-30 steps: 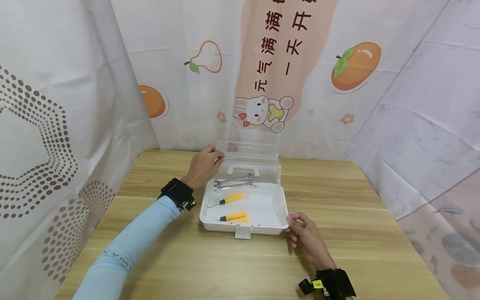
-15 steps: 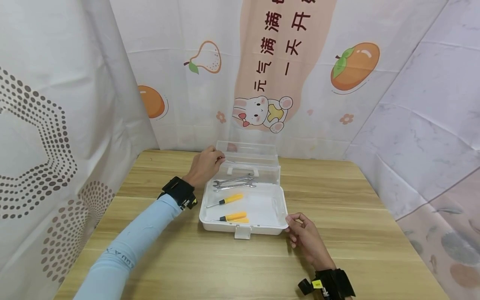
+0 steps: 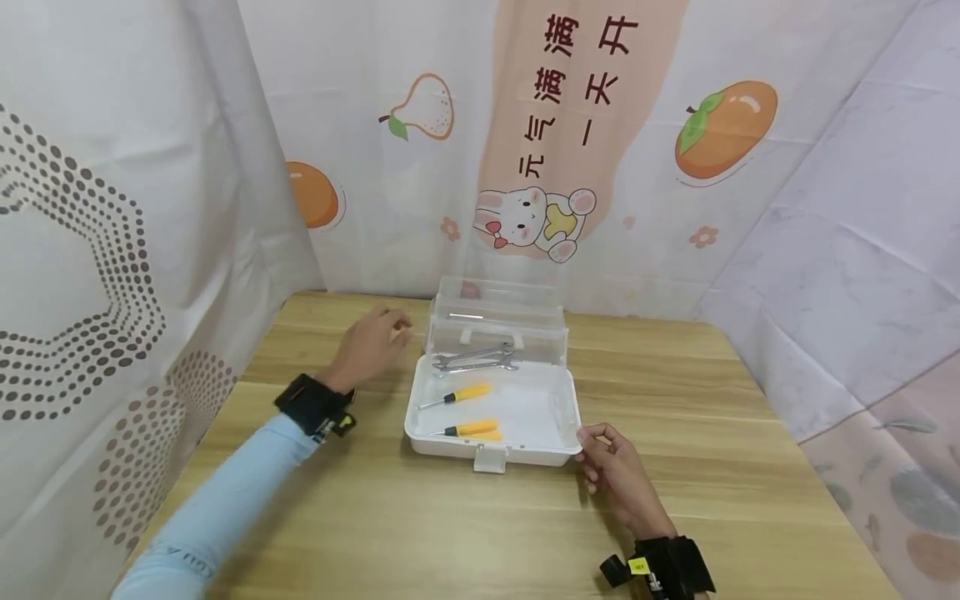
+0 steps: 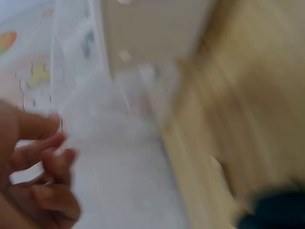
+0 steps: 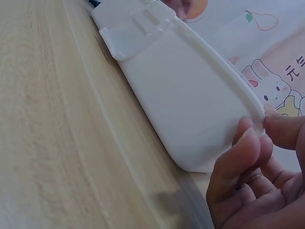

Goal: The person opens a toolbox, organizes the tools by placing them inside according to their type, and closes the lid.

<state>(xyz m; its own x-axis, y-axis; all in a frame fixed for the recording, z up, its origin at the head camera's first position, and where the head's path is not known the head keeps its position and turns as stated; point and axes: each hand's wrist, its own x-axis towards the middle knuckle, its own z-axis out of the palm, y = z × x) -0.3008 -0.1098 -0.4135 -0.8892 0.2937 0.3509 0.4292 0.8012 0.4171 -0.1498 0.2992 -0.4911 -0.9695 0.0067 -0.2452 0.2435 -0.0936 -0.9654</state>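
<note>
With left hand [image 3: 369, 352] loose, empty, pinching toolbox [image 3: 528, 407] by near right corner with right hand [image 3: 615, 473]. Likely light, stiff; hold there.

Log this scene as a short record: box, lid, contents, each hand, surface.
Box: white box, open, latch at the front
Lid: clear lid, folded back
Contents: wrenches at the back; yellow-handled screwdrivers on the left
Left hand: left hand beside the lid, apart from it, holding nothing visible
Right hand: right hand pinches the box's near right corner
Surface: wooden table
</note>
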